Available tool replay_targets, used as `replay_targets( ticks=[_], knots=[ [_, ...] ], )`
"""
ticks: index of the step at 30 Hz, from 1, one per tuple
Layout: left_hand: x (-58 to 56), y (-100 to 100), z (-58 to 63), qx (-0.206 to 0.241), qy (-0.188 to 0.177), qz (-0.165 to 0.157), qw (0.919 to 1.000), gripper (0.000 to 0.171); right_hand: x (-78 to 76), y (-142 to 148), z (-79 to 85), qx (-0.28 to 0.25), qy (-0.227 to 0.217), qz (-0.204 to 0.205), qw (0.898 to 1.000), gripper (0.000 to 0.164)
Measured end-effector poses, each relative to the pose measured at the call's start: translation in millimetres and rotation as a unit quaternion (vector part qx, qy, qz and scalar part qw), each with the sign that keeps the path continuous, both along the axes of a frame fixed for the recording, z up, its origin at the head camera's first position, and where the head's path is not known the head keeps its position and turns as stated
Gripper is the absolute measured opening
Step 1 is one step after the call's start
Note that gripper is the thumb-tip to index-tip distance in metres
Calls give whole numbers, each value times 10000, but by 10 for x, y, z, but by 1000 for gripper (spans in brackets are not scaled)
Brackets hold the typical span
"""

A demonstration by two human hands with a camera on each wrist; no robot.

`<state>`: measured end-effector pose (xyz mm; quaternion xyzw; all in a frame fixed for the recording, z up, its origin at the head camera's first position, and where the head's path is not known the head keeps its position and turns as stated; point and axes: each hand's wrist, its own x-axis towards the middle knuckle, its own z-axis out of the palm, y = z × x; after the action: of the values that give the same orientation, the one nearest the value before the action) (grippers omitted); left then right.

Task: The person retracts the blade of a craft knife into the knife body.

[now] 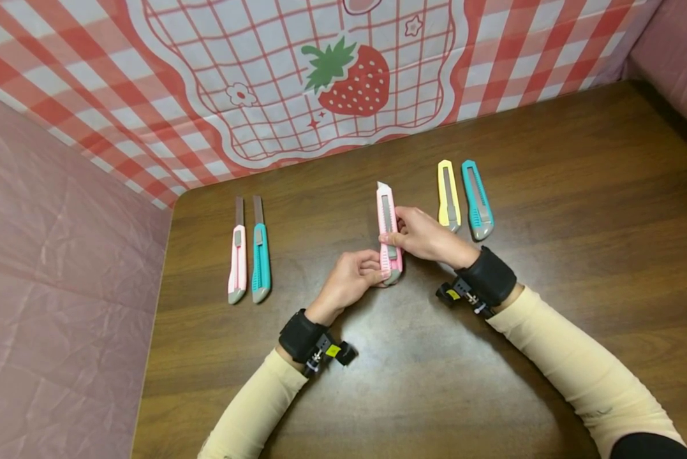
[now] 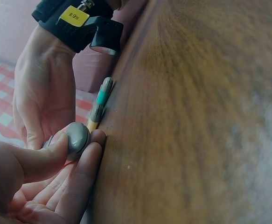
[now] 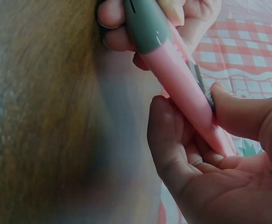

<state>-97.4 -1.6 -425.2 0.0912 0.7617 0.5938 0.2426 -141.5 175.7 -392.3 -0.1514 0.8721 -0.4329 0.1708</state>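
Both hands hold a pink utility knife (image 1: 384,207) over the middle of the table, its tip pointing away from me. A short bit of blade (image 1: 383,185) pokes out at the far end. My left hand (image 1: 349,280) pinches the grey butt end (image 2: 78,137) between thumb and fingers. Around the knife's middle curls my right hand (image 1: 429,237). In the right wrist view, the right thumb (image 3: 240,112) lies against the dark grey slider (image 3: 201,84), and the fingers lie under the pink body (image 3: 182,88).
To the left lie a pale pink knife (image 1: 238,261) and a teal knife (image 1: 261,261), both with long blades out. Beyond the right hand are a yellow knife (image 1: 446,188) and another teal knife (image 1: 477,197), no blades showing. A checked strawberry cloth (image 1: 492,76) hangs behind the wooden table (image 1: 412,382).
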Motion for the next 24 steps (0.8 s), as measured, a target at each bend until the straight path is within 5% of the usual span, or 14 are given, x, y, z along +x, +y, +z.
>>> replay_targets(
  ticks=[24],
  knots=[
    [2, 9, -5, 296, -260, 188, 9990, 24, -6, 12, -6, -146, 17, 157, 9998, 28]
  ],
)
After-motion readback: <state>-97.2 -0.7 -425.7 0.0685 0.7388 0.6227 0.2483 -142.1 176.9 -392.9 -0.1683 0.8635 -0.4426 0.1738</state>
